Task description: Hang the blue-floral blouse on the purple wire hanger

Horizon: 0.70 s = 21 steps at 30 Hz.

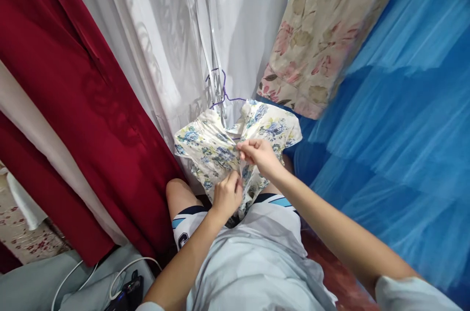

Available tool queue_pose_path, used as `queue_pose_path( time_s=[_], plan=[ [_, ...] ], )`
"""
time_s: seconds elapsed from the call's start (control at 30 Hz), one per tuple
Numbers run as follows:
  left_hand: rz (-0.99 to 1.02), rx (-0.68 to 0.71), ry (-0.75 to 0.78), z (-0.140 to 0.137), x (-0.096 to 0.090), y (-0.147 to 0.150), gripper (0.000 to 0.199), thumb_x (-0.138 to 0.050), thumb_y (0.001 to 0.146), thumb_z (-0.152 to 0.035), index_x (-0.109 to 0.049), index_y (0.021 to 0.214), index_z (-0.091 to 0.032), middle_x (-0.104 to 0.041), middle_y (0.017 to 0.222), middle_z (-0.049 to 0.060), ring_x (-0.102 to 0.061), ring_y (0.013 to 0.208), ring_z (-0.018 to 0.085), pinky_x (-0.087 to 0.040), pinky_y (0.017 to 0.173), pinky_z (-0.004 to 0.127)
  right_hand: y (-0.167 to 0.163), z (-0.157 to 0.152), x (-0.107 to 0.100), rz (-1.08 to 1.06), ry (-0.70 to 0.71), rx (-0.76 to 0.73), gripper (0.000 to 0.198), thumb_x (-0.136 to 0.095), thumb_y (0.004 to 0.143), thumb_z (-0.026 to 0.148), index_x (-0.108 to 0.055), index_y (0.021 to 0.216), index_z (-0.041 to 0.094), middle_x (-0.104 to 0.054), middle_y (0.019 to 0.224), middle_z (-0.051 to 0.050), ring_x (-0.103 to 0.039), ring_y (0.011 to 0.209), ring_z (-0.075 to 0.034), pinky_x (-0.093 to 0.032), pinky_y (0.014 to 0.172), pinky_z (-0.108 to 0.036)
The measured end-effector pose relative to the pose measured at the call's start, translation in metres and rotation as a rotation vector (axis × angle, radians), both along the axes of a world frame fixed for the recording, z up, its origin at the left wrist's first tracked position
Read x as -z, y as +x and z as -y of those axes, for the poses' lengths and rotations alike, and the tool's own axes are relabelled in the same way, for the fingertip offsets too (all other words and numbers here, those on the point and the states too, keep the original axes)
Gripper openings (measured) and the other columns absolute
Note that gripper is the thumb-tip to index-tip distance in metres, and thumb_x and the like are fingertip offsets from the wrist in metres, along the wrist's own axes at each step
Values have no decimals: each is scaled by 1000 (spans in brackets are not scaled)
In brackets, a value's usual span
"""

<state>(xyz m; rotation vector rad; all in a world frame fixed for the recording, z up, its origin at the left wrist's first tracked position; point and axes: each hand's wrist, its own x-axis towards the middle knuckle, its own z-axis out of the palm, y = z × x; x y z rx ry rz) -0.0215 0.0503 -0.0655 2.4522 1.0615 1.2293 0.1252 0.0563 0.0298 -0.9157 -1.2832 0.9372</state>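
Observation:
A white blouse with blue and yellow flowers (216,152) lies spread over my lap, on a purple hanger (224,95) whose hook points away from me. My right hand (256,153) pinches the blouse's front edge just below the neckline. Lower down the same front, my left hand (228,193) has its fingers closed on the cloth. Any small fastening between the fingertips is too small to make out. The blouse's lower part is bunched between my thighs and partly hidden by my left hand.
White curtains (249,17) with hanging ribbons (203,22) are straight ahead. A red curtain (110,120) drapes on the left, floral cloth (312,41) and blue tulle (385,154) on the right. At lower left, a black device (128,294) lies near a white cable (125,269).

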Motion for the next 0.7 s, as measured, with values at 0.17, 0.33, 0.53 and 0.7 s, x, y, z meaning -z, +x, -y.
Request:
queue_pose_path(
  time_s=[0.17, 0.33, 0.53, 0.7],
  plan=[
    [-424, -97, 22, 14, -17, 4, 34, -50, 84, -8, -58, 115, -16, -68, 101, 17, -68, 80, 30, -46, 67, 33, 1, -41, -57, -74, 57, 33, 25, -70, 74, 31, -60, 59, 14, -53, 52, -1, -30, 40, -6, -21, 38, -24],
    [-357, 12, -23, 9, -31, -1, 25, -57, 83, -10, -65, 106, -19, -70, 91, 12, -67, 75, 26, -45, 70, 30, 1, -44, -83, -85, 123, 60, 22, -68, 77, 32, -62, 65, 14, -56, 58, -3, -32, 43, -6, -21, 39, -23],
    [302, 114, 85, -42, -118, -14, 34, -55, 95, -34, -59, 127, -24, -66, 81, 2, -56, 63, 16, -41, 68, 26, 5, -28, -76, 22, 204, 60, 21, -67, 80, 33, -59, 68, 17, -56, 52, 0, -35, 40, -7, -25, 40, -23],
    [184, 222, 201, -79, -167, -6, 20, -58, 94, -36, -68, 98, -19, -63, 71, 0, -57, 64, 15, -40, 66, 25, 4, -31, -65, 237, 280, 187, 25, -60, 87, 38, -53, 72, 20, -58, 53, 0, -43, 43, -10, -33, 47, -25]
  ],
)
